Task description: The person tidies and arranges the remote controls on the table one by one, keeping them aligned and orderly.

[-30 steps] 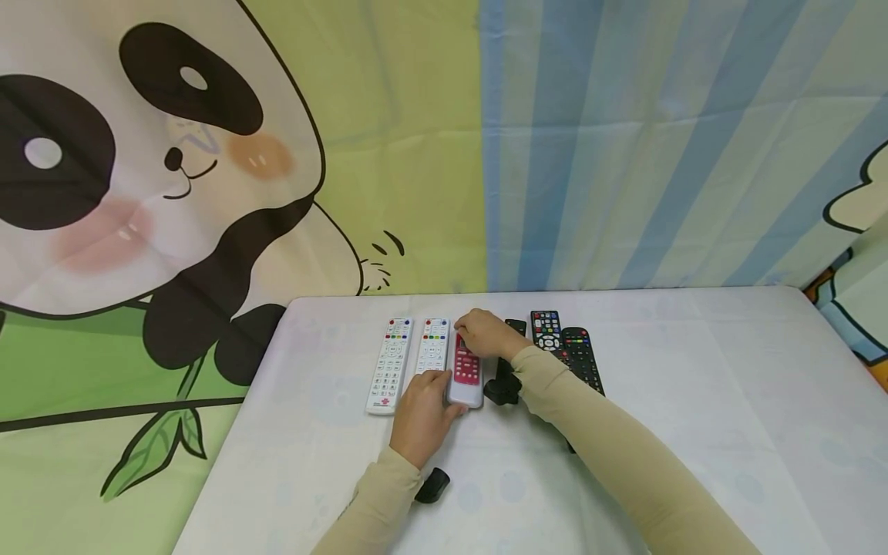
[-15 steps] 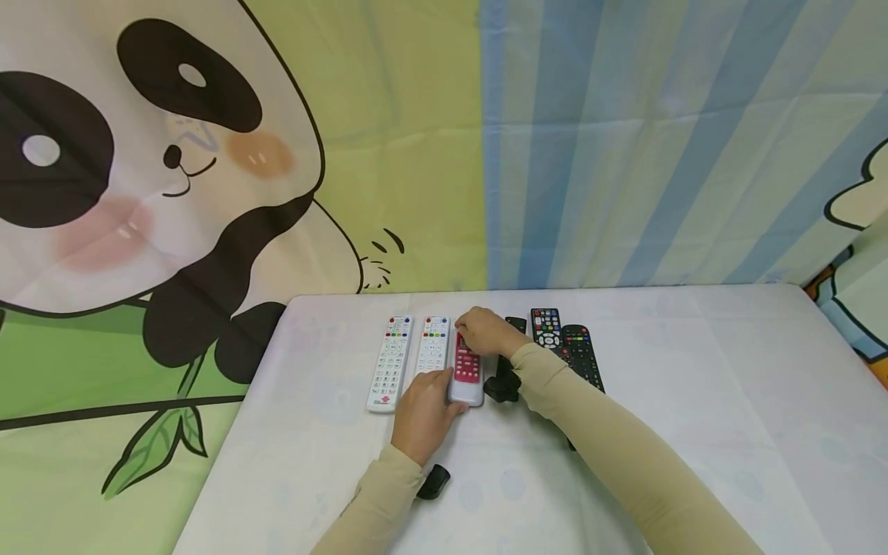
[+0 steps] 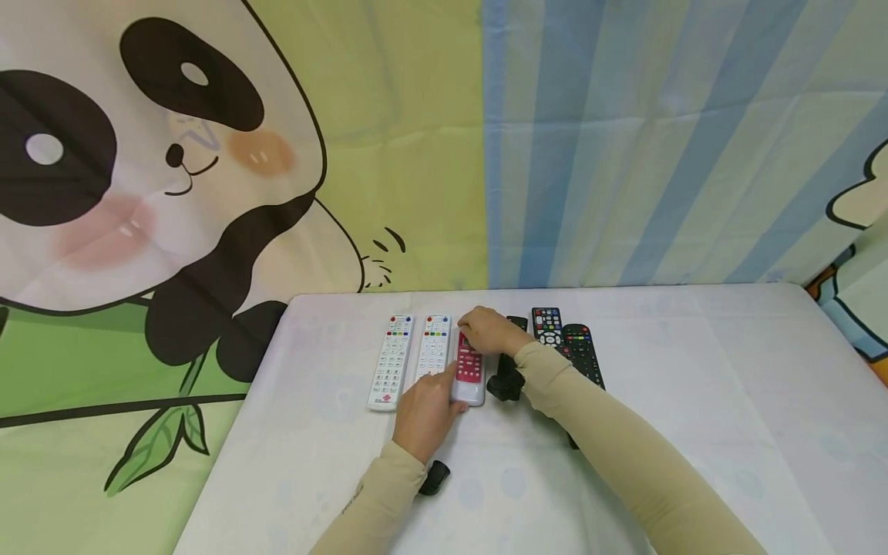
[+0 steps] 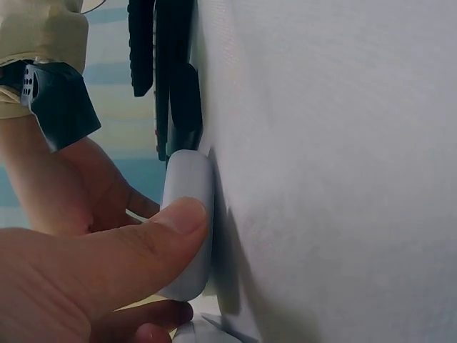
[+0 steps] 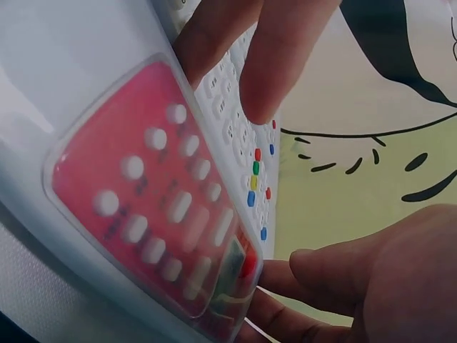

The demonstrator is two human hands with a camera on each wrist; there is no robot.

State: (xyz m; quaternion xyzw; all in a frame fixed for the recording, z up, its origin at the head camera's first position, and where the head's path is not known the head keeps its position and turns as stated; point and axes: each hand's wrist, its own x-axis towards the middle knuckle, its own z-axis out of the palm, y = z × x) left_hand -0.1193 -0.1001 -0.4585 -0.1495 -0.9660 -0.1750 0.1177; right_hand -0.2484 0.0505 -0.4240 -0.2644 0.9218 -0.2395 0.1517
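Note:
A white remote control with a red keypad (image 3: 469, 368) lies lengthwise on the table, between my two hands. My left hand (image 3: 423, 416) holds its near end, with the thumb pressed against that end (image 4: 187, 171) in the left wrist view and fingers along the left edge. At the far end, my right hand (image 3: 491, 331) grips the same remote and hides its top. In the right wrist view the red keypad looks glossy, as if under a clear cover, and the right fingertips (image 5: 275, 275) touch the far end.
Two white remote controls, one at the far left (image 3: 391, 362) and one beside the left hand (image 3: 433, 343), lie parallel. Black remote controls (image 3: 583, 351) lie on the right, partly under the right sleeve. A patterned cloth (image 3: 590, 154) hangs behind the white table (image 3: 728, 370).

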